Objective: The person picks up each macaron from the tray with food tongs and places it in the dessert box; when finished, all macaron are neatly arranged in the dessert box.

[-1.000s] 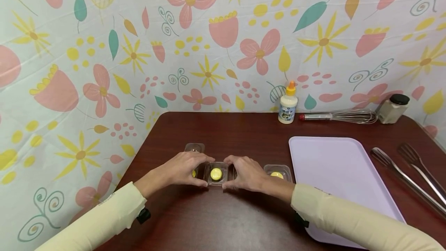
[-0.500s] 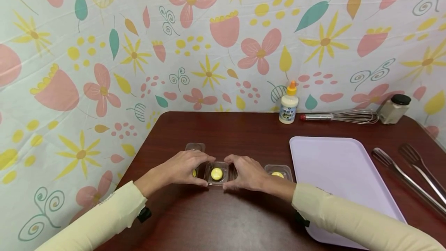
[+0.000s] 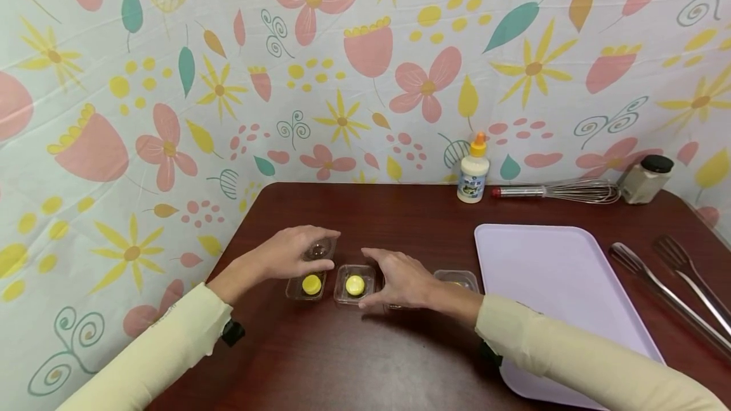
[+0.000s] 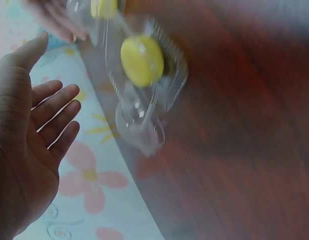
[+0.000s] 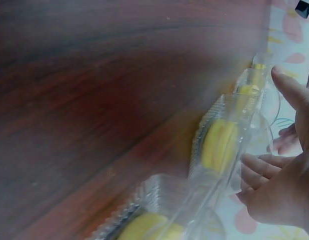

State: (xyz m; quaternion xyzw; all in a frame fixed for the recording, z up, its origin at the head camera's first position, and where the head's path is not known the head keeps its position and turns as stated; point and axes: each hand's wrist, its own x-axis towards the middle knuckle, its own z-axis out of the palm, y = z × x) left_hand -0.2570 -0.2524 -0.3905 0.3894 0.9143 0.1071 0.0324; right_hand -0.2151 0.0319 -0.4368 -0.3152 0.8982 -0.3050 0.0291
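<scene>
Clear plastic boxes stand in a row, each with a round yellow piece that looks like a macaron. In the head view, the middle box (image 3: 355,297) sits between the hands, its yellow macaron (image 3: 355,285) in plain sight. My left hand (image 3: 294,252) hovers over the left box (image 3: 294,290) and its raised clear lid (image 3: 320,248), thumb and fingers spread apart. My right hand (image 3: 407,281) is beside the middle box, thumb and fingers apart, partly hiding another box below it. In the left wrist view, the left hand (image 4: 32,135) holds nothing. The right hand (image 5: 282,185) is empty too.
A right-hand box (image 3: 465,278) stands by the lilac tray (image 3: 554,290). Tongs (image 3: 662,287) and a slotted spatula (image 3: 685,271) lie at the right. Along the back are a glue bottle (image 3: 472,173), a whisk (image 3: 571,191) and a black-capped jar (image 3: 646,179).
The left hand has left the middle box's side and moved left and away from me, uncovering the left box. My right hand's fingers have opened slightly away from the middle box.
</scene>
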